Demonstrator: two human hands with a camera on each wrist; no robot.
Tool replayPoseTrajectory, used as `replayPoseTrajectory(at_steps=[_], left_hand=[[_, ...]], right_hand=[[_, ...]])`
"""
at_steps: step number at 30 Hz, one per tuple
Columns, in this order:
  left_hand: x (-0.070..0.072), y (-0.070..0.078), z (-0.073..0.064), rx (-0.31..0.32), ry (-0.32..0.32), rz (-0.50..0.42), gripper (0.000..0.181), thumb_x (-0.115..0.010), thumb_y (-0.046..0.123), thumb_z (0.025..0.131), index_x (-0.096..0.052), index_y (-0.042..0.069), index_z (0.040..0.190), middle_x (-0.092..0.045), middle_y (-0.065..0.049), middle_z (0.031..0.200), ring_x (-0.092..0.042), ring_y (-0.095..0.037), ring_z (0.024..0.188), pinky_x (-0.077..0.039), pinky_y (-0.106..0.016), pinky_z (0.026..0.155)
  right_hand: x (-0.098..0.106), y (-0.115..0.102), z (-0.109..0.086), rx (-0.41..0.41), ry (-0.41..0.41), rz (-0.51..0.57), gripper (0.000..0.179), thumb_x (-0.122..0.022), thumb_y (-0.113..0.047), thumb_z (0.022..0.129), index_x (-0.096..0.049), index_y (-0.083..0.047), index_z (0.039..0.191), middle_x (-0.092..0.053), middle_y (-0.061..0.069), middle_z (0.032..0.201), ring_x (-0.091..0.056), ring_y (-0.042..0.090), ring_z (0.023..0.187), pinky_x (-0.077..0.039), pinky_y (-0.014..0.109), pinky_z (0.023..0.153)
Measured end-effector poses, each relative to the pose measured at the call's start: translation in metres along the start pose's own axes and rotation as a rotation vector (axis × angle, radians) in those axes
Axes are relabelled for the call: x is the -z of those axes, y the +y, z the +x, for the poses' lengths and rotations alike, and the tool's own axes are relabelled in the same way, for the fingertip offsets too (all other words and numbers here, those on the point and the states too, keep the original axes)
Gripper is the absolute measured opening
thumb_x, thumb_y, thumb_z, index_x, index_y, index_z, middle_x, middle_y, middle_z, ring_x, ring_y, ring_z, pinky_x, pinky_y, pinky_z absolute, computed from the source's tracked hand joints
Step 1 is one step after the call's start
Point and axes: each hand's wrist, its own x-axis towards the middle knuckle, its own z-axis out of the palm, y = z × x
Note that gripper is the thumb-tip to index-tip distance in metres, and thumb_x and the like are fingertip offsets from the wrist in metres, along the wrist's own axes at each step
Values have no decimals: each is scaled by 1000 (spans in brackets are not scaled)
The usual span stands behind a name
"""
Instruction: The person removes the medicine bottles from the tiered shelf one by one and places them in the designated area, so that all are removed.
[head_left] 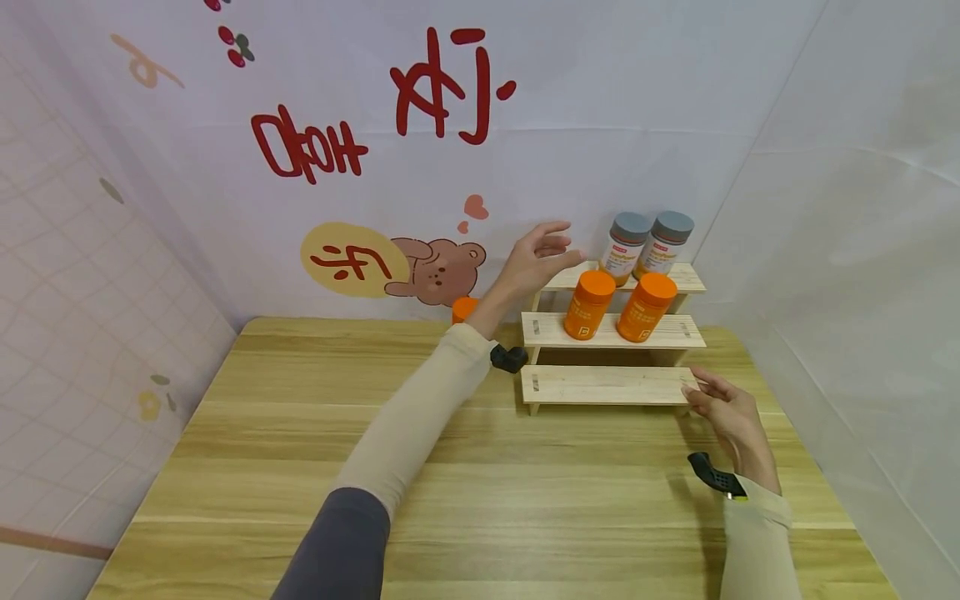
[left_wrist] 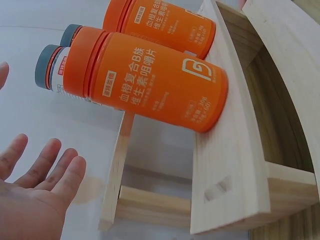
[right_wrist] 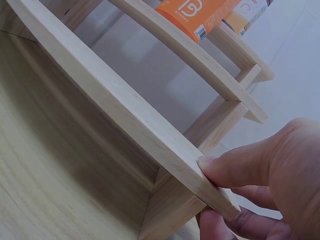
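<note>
Rack (head_left: 609, 332) bearing jars (head_left: 589, 308) stands near the surface's (head_left: 300, 467) back right corner. Your right grip (head_left: 726, 415) pinches its lowest tier's (head_left: 607, 385) right end; your left grip (head_left: 537, 260), wide, hovers by the top tier (head_left: 562, 281).

Center of the left wrist view: a nearer orange bottle (left_wrist: 150, 85) reads 血橙复合B族维生素咀嚼片 in white, with a B-like logo at right. Upper center of the head view: large, stylized red characters on a white wall (head_left: 600, 125), not surely legible.
</note>
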Motion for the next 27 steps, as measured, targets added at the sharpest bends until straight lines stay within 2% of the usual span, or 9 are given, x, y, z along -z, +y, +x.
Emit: replayPoseTrajectory(at_steps=[10, 27], left_hand=[[-14, 7, 16, 80, -37, -10, 67, -74, 44, 93, -48, 24, 152, -56, -9, 147, -55, -17, 128, -52, -36, 106], [-40, 18, 41, 131, -65, 27, 70, -77, 46, 89, -49, 31, 151, -57, 1, 142, -56, -13, 126, -52, -33, 105]], right_hand=[[3, 2, 1, -7, -3, -34, 78, -74, -34, 96, -36, -9, 160, -57, -16, 109, -63, -4, 93, -58, 19, 83], [2, 3, 3, -3, -17, -37, 79, -73, -35, 96, -35, -10, 160, -56, -14, 112, -63, -3, 94, -58, 19, 82]])
